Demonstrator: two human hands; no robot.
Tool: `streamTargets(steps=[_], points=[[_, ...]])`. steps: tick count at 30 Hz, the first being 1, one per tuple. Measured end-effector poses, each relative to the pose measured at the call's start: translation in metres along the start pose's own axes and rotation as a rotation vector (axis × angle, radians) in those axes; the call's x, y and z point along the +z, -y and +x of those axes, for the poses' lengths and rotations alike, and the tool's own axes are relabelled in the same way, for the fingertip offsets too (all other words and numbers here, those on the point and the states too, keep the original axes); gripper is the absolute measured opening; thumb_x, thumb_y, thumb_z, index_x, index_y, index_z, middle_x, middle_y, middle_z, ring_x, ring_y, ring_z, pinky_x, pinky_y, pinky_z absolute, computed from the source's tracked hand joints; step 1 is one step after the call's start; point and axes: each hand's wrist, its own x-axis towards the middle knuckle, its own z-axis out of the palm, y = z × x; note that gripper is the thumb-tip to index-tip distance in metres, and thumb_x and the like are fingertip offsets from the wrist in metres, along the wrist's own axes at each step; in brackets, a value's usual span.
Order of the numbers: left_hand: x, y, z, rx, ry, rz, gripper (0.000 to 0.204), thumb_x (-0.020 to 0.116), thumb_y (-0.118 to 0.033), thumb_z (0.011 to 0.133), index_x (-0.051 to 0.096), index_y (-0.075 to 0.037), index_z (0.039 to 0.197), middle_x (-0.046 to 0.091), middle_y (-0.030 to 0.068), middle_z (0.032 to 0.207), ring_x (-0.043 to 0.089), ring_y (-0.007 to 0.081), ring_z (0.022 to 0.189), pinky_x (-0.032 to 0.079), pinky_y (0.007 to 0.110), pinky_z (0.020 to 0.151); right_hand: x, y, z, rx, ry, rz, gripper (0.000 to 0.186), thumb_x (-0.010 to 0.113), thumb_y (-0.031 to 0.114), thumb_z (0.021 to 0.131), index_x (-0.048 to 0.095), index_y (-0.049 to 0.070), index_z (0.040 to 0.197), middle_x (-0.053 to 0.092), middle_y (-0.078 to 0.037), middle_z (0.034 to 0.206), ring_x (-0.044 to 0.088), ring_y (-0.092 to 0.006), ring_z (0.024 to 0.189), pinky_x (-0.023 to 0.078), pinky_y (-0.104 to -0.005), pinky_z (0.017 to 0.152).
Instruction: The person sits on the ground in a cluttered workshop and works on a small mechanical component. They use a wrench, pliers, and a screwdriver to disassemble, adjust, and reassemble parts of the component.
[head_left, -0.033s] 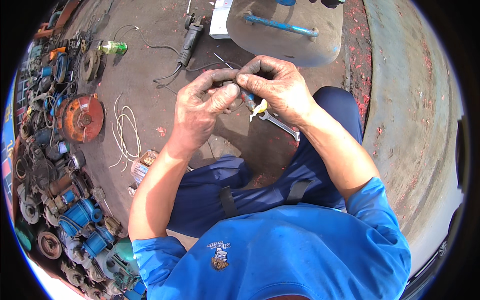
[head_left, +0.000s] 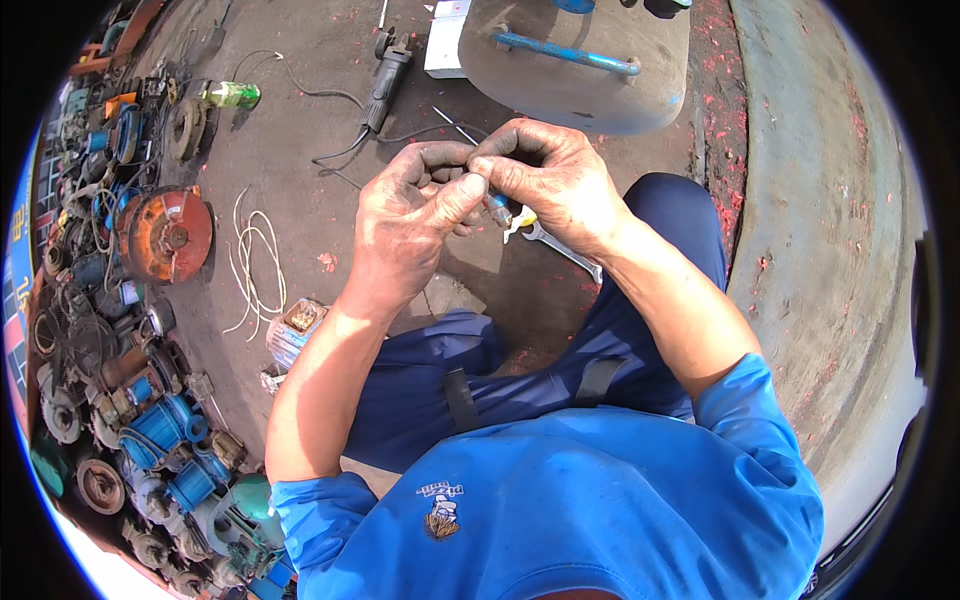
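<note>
My left hand point(head_left: 400, 225) and my right hand point(head_left: 565, 185) meet in front of me, thumbs and forefingers pinched together at the fingertips. Whatever they pinch is too small or hidden to make out. Just below the right fingers shows a small blue and metallic piece point(head_left: 499, 209); I cannot tell if a hand holds it. Beside it is a yellow and white thing point(head_left: 519, 221), partly covered. An open-ended wrench point(head_left: 568, 252) lies on the ground between the right forearm and my knee.
An angle grinder point(head_left: 388, 82) with its cord lies beyond my hands, near a thin rod point(head_left: 455, 124). A plate with a blue handle point(head_left: 565, 52) stands at the far right. Left are looped wire point(head_left: 250, 265), a red-orange disc point(head_left: 168, 235), a green bottle point(head_left: 232, 95) and piled motor parts point(head_left: 160, 435).
The whole view has shifted slightly. Both hands keep the same fingertip pinch, and less of the yellow and white thing shows beneath the right hand.
</note>
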Motion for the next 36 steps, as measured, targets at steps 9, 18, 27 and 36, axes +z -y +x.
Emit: streamTargets(steps=[9,18,27,36], points=[[0.001,0.002,-0.03,-0.015,-0.063,-0.284,0.012,0.067,-0.002,0.094,0.064,0.003,0.104,0.07,0.0121,0.093,0.069,0.0158,0.083,0.057,0.028,0.073,0.017,0.006,-0.026,-0.087,0.036,0.064,0.038,0.076,0.022,0.092,0.061,-0.005,0.114,0.069,-0.008,0.093,0.061,-0.0091,0.081,0.052,-0.0281,0.07],[0.002,0.011,-0.031,0.095,-0.003,-0.543,0.009,0.066,0.002,0.092,0.065,0.002,0.101,0.067,0.013,0.103,0.065,0.0175,0.089,0.054,0.032,0.08,0.013,0.012,-0.035,-0.367,0.017,-0.045,0.023,0.072,0.003,0.089,0.063,-0.002,0.109,0.068,-0.004,0.088,0.065,-0.0109,0.083,0.055,-0.0272,0.075],[-0.005,0.007,-0.025,0.698,-0.09,0.388,0.023,0.072,0.012,0.078,0.066,-0.001,0.097,0.066,0.0128,0.1,0.066,0.0216,0.089,0.053,0.033,0.073,0.007,0.01,-0.031,-0.562,0.006,-0.218,0.024,0.069,0.003,0.087,0.062,-0.002,0.109,0.066,-0.008,0.092,0.065,-0.0132,0.082,0.056,-0.0295,0.074],[-0.003,0.006,-0.025,0.891,-0.074,0.633,0.032,0.074,0.012,0.072,0.067,-0.003,0.1,0.063,0.0114,0.101,0.065,0.0247,0.087,0.053,0.034,0.07,0.007,0.025,-0.036,-0.024,0.173,0.346,0.027,0.072,0.006,0.091,0.06,-0.005,0.112,0.066,-0.007,0.094,0.063,-0.011,0.081,0.054,-0.0276,0.071]])
